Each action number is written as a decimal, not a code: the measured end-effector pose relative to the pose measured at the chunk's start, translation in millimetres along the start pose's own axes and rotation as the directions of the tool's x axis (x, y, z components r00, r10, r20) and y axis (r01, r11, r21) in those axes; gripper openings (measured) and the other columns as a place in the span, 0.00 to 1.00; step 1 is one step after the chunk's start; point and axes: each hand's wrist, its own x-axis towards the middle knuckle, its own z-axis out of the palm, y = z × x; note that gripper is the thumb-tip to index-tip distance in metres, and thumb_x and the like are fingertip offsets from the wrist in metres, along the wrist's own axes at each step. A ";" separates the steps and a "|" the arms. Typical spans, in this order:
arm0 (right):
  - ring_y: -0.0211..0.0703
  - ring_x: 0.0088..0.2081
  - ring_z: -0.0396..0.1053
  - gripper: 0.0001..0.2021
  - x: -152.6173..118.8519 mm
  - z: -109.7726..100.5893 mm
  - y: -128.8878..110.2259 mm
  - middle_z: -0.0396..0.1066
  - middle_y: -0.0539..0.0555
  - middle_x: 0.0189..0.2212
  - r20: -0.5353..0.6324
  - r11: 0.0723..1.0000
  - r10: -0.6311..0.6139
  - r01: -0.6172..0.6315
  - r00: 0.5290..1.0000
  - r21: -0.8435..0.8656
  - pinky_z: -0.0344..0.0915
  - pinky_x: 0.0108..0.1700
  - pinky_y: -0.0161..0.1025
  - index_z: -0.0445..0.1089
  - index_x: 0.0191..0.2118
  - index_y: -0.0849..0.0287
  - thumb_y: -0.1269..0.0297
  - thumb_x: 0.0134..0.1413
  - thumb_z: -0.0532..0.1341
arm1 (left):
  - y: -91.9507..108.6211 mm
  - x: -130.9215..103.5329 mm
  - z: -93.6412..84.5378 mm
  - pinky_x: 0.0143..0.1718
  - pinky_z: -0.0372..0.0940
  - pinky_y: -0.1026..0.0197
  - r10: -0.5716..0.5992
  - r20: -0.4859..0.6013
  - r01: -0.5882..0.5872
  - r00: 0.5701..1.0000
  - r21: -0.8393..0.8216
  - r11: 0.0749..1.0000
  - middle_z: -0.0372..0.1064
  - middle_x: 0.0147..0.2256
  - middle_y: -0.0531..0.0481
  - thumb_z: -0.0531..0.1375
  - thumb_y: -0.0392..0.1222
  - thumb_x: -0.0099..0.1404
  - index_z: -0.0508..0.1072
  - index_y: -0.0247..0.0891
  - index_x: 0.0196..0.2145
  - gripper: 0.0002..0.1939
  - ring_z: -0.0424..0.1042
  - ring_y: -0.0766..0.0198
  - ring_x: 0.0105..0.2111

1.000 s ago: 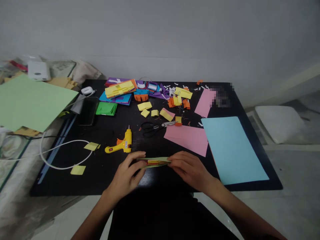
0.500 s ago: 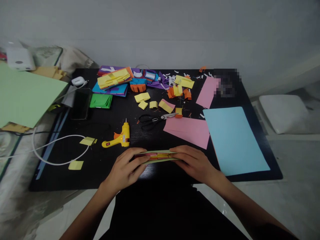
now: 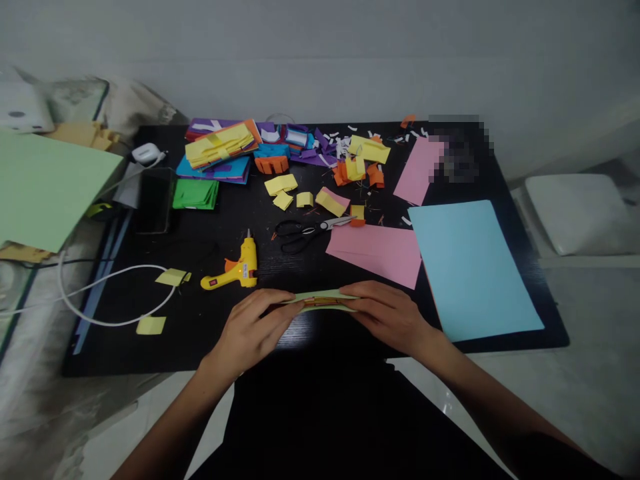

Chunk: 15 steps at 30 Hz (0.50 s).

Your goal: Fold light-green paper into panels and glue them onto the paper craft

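Observation:
Both hands pinch a folded light-green paper piece (image 3: 325, 294) by its two ends, just above the table's front part. Narrow orange and yellow layers show inside its fold. My left hand (image 3: 257, 327) is closed on the left end, fingers over and thumb hidden in part. At the other end, my right hand (image 3: 390, 317) grips in the same way. A yellow glue gun (image 3: 243, 267) lies beyond my left hand, its nozzle pointing away. Past the held paper lie black-handled scissors (image 3: 305, 233), blades pointing right onto a pink paper sheet (image 3: 380, 252).
Light-blue sheets (image 3: 475, 273) lie at the right. Yellow, orange and purple paper pieces and white scraps (image 3: 343, 148) crowd the back. Green folded paper (image 3: 196, 194) and a phone (image 3: 154, 203) are at left. A white cable (image 3: 110, 323) loops over the left side of the black table (image 3: 210, 347).
The folded paper's opening has narrowed; its inner layers show less, and its upper side bows upward. Both hands still hold its ends. The whole view has shifted slightly.

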 end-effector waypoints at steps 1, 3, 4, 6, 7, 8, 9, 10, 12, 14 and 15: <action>0.46 0.47 0.82 0.13 0.4 -0.2 0.2 0.82 0.54 0.49 0.001 1.000 -0.005 0.005 1.000 -0.006 0.85 0.48 0.49 0.77 0.50 0.51 0.74 0.67 0.64 | -0.2 0.5 -0.2 0.46 0.76 0.57 0.001 0.003 -0.001 1.000 -0.004 1.000 0.79 0.47 0.46 0.64 0.31 0.71 0.77 0.42 0.55 0.17 0.80 0.60 0.44; 0.46 0.47 0.82 0.13 0.6 -0.1 0.5 0.82 0.53 0.48 0.003 1.000 0.007 -0.007 1.000 -0.005 0.85 0.48 0.49 0.78 0.50 0.50 0.74 0.67 0.64 | -1.0 1.2 -0.5 0.46 0.76 0.56 0.004 0.009 -0.004 1.000 -0.015 1.000 0.79 0.47 0.46 0.64 0.31 0.71 0.77 0.42 0.54 0.17 0.80 0.60 0.44; 0.46 0.46 0.82 0.13 0.4 0.2 0.6 0.82 0.53 0.48 0.005 1.000 0.024 -0.024 1.000 0.004 0.84 0.48 0.49 0.78 0.51 0.49 0.74 0.67 0.63 | -1.5 1.5 -0.5 0.46 0.76 0.56 0.005 0.009 -0.005 1.000 -0.020 1.000 0.79 0.47 0.46 0.64 0.31 0.71 0.77 0.42 0.54 0.16 0.80 0.60 0.44; 0.46 0.46 0.82 0.14 0.0 1.2 0.5 0.83 0.52 0.48 0.005 0.997 0.063 -0.063 0.998 0.037 0.84 0.48 0.49 0.78 0.51 0.48 0.73 0.68 0.63 | -2.1 2.3 -0.7 0.46 0.77 0.56 0.002 0.011 -0.001 1.000 -0.029 1.000 0.79 0.47 0.46 0.64 0.33 0.71 0.77 0.43 0.54 0.16 0.81 0.59 0.44; 0.45 0.46 0.82 0.13 -0.1 1.8 0.2 0.83 0.51 0.47 0.002 0.996 0.079 -0.079 0.997 0.052 0.84 0.47 0.49 0.78 0.51 0.48 0.73 0.68 0.63 | -2.2 2.8 -0.8 0.46 0.77 0.56 0.002 0.011 -0.001 1.000 -0.034 0.999 0.80 0.47 0.47 0.64 0.33 0.72 0.77 0.43 0.54 0.15 0.81 0.60 0.44; 0.45 0.45 0.82 0.13 0.0 2.4 -0.2 0.83 0.51 0.47 -0.004 0.994 0.091 -0.090 0.996 0.063 0.84 0.47 0.49 0.78 0.51 0.48 0.73 0.68 0.63 | -2.2 3.5 -1.0 0.46 0.77 0.56 0.004 0.011 -0.004 1.000 -0.040 0.999 0.80 0.47 0.47 0.64 0.32 0.72 0.77 0.42 0.54 0.15 0.81 0.60 0.44; 0.45 0.45 0.82 0.12 0.3 3.0 -0.8 0.83 0.51 0.46 -0.013 0.992 0.102 -0.101 0.995 0.069 0.84 0.46 0.48 0.78 0.50 0.47 0.72 0.68 0.64 | -1.9 4.1 -1.2 0.46 0.77 0.57 0.008 0.015 -0.008 1.000 -0.045 0.999 0.80 0.47 0.46 0.63 0.32 0.72 0.77 0.42 0.54 0.15 0.81 0.60 0.45; 0.44 0.44 0.82 0.11 0.7 3.5 -1.6 0.84 0.51 0.46 -0.024 0.991 0.115 -0.113 0.993 0.073 0.84 0.46 0.48 0.78 0.50 0.47 0.72 0.68 0.64 | -1.5 4.8 -1.6 0.47 0.77 0.57 0.013 0.019 -0.012 1.000 -0.051 0.999 0.80 0.47 0.46 0.63 0.31 0.72 0.77 0.41 0.54 0.15 0.81 0.60 0.45; 0.44 0.44 0.83 0.10 1.4 4.9 -3.7 0.84 0.50 0.45 -0.051 0.987 0.143 -0.139 0.988 0.081 0.84 0.46 0.48 0.79 0.48 0.48 0.72 0.68 0.65 | -0.4 5.6 -2.2 0.48 0.76 0.57 0.017 0.022 -0.015 1.000 -0.061 0.998 0.81 0.47 0.46 0.63 0.30 0.72 0.77 0.40 0.54 0.15 0.81 0.60 0.45; 0.45 0.44 0.83 0.10 1.5 7.0 -6.4 0.84 0.49 0.43 -0.066 0.977 0.194 -0.186 0.979 0.106 0.83 0.46 0.48 0.79 0.45 0.48 0.72 0.67 0.65 | 0.8 5.3 -2.6 0.48 0.76 0.57 0.002 0.021 0.000 1.000 -0.073 0.997 0.81 0.46 0.46 0.63 0.30 0.72 0.77 0.41 0.55 0.16 0.81 0.60 0.45; 0.45 0.43 0.83 0.09 1.3 8.2 -8.0 0.84 0.49 0.42 -0.079 0.966 0.235 -0.225 0.969 0.125 0.83 0.46 0.48 0.78 0.44 0.47 0.72 0.66 0.66 | 1.3 4.8 -2.4 0.47 0.76 0.57 -0.007 0.016 0.008 1.000 -0.086 0.996 0.81 0.46 0.46 0.63 0.30 0.72 0.77 0.41 0.54 0.16 0.81 0.60 0.45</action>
